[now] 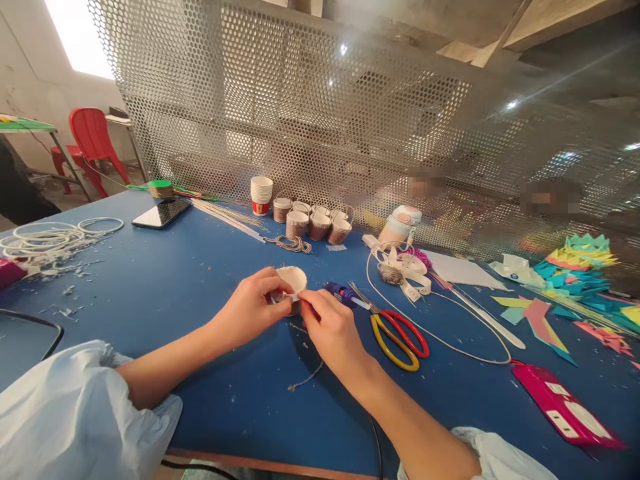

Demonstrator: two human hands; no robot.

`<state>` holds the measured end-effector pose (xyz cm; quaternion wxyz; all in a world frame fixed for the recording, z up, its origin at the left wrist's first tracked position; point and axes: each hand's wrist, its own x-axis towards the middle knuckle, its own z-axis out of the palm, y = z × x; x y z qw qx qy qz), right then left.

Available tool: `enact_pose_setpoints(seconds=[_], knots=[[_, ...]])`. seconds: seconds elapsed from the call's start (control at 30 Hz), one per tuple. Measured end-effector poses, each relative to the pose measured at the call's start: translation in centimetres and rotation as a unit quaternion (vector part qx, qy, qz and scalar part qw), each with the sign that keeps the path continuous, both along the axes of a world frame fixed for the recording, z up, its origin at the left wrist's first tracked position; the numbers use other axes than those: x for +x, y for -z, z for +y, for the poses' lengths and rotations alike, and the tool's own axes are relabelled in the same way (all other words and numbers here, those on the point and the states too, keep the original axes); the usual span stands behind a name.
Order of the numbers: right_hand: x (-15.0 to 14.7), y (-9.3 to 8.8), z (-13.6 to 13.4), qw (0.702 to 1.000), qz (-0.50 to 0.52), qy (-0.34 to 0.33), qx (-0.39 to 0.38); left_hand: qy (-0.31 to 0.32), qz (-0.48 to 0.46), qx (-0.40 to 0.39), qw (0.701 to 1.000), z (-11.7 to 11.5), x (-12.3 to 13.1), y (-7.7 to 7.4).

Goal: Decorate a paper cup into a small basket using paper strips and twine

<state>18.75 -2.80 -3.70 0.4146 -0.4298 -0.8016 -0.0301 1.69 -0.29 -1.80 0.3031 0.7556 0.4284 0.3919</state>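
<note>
A small round cup [293, 277] with a pale inside stands between my hands on the blue table [240, 400]. My left hand [257, 301] is closed at the cup's near left rim, thumb and fingers pinched together. From the right, my right hand [327, 319] pinches at the rim too, its fingertips close to the left ones. A small whitish strip [289, 297] shows between both sets of fingertips. Below the hands a short piece of twine [306, 380] lies on the table. Just right of my right hand are a blue glue gun [341, 292] and red-and-yellow-handled scissors [400, 339].
Several small cups [319, 223] and a paper cup stack [261, 195] stand at the back, before a mesh screen [300, 100]. A phone [161, 213] and coiled cord [45, 238] lie left; a jar [397, 230], ribbon [416, 283] and pink power strip [565, 407] are right.
</note>
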Motion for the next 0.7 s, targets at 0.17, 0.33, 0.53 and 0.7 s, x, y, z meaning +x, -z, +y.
enact_pose_setpoints(seconds=[0.17, 0.33, 0.53, 0.7], knots=[[-0.1, -0.4, -0.3, 1.000, 0.022, -0.001, 0.002, 0.013, 0.016, 0.041, 0.999, 0.0, 0.1, 0.0], [-0.1, -0.5, -0.2, 0.999, 0.044, 0.001, -0.014, 0.025, 0.021, 0.045, 0.998, -0.1, 0.1, -0.2], [-0.2, -1.4, -1.2, 0.987, 0.131, -0.011, -0.091, 0.030, 0.006, 0.012, 0.999, 0.1, -0.1, -0.3], [2.9, -4.1, -5.0, 0.953, 0.116, -0.051, -0.275, -0.004, 0.011, 0.020, 1.000, 0.5, -0.5, -0.4]])
